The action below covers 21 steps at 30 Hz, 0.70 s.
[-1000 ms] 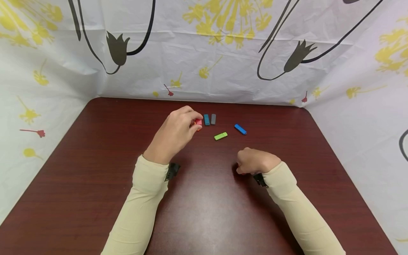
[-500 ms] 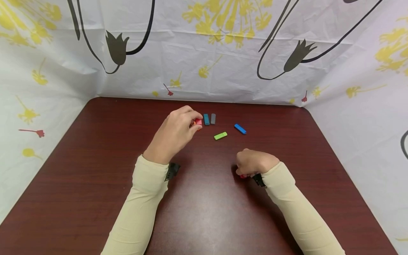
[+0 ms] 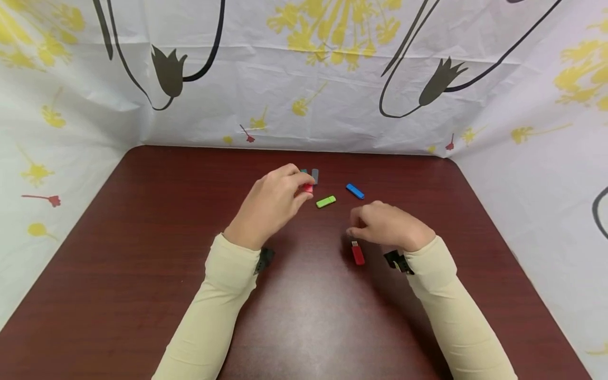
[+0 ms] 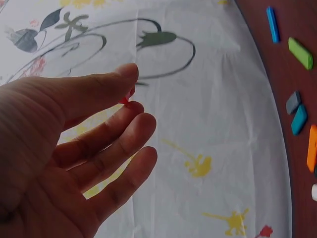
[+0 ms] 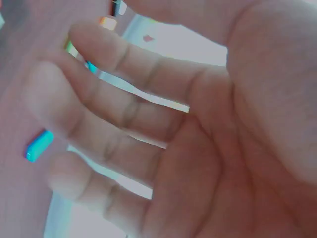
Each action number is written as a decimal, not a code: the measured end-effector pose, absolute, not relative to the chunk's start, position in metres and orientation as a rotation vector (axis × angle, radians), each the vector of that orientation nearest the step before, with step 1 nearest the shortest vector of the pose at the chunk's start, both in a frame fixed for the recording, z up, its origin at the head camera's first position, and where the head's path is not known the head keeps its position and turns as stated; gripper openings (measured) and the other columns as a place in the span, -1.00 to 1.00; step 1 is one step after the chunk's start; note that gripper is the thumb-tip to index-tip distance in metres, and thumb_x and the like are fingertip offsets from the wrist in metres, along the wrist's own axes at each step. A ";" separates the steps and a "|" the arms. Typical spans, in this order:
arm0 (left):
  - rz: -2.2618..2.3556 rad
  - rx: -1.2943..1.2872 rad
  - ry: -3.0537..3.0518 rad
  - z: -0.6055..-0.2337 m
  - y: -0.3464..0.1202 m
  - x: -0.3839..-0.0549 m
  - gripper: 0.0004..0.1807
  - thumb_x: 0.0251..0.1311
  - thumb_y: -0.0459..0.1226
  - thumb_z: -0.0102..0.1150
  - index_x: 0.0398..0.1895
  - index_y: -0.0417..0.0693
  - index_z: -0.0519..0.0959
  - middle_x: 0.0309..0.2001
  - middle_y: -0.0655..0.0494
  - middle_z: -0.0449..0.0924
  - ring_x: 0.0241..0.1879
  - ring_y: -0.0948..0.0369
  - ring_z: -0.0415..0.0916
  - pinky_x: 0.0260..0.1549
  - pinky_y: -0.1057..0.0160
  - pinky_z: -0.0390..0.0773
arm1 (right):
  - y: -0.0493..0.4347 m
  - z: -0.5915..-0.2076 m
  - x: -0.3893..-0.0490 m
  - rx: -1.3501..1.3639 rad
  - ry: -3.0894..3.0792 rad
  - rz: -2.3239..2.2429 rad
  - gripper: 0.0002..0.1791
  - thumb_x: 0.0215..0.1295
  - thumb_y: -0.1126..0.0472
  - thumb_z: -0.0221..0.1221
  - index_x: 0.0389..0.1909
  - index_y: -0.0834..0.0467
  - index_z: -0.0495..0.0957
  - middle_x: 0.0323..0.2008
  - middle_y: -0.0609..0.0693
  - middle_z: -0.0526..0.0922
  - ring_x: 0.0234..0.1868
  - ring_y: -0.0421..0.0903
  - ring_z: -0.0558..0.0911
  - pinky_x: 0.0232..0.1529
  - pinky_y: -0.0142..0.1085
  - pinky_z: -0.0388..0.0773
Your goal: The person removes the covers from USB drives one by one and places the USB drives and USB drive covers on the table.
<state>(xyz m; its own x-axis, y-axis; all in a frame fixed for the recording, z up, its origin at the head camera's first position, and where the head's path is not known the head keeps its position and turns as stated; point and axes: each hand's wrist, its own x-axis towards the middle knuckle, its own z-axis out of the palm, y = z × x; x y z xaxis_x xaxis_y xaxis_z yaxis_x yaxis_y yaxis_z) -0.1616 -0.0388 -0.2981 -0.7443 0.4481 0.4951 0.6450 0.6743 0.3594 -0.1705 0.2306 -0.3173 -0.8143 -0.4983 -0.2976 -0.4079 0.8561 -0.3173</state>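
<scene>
My left hand (image 3: 273, 203) pinches a small red cap (image 3: 309, 188) between thumb and fingertips, above the far part of the table. Only a sliver of that red piece shows in the left wrist view. A red USB stick (image 3: 358, 253) lies on the table with its metal plug bare and pointing away from me. Just beyond and above it hovers my right hand (image 3: 387, 226). In the right wrist view its fingers (image 5: 133, 109) are loosely bent and apart, with nothing between them.
Farther back on the dark table (image 3: 142, 237) lie a green USB stick (image 3: 325, 201), a blue one (image 3: 355, 191), a grey one (image 3: 315, 176) and a partly hidden teal one (image 4: 299, 119). An orange stick (image 4: 313, 148) shows in the left wrist view. A patterned white sheet (image 3: 304, 79) surrounds the table.
My right hand has let go of the red USB stick, leaving it on the table, and has risen slightly away. My left hand has shifted right with the red cap, now partly covering the teal stick.
</scene>
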 end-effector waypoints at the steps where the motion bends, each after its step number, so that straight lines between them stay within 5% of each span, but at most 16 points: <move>1: -0.732 -0.874 -2.519 -0.299 -0.036 -0.161 -0.81 0.37 -0.28 0.48 -0.02 -0.10 0.81 -0.17 0.02 0.70 -0.28 0.15 0.66 -0.19 0.17 0.75 | 0.231 -0.314 -0.171 -0.681 2.699 -0.347 -0.88 0.52 0.13 0.31 -0.24 0.08 0.70 -0.44 -0.12 0.66 -0.47 -0.20 0.58 -0.32 -0.24 0.57; 12: -0.676 -1.033 -2.617 -0.308 -0.006 -0.158 -0.80 0.42 -0.28 0.42 0.00 -0.17 0.78 -0.15 0.01 0.71 -0.17 0.15 0.70 -0.08 0.27 0.75 | 0.229 -0.282 -0.171 -0.599 3.031 -0.395 -0.72 0.55 0.06 0.27 0.11 0.12 0.67 0.04 0.06 0.71 -0.08 0.05 0.69 -0.03 0.13 0.68; 21: -0.705 -1.134 -2.723 -0.319 0.016 -0.157 -0.84 0.44 -0.34 0.39 0.00 -0.19 0.76 -0.16 -0.02 0.71 -0.17 0.14 0.70 -0.09 0.27 0.75 | 0.218 -0.255 -0.182 -0.531 3.076 -0.586 -0.61 0.58 0.03 0.23 0.26 0.13 0.62 0.18 0.10 0.68 0.06 0.05 0.72 0.04 0.12 0.65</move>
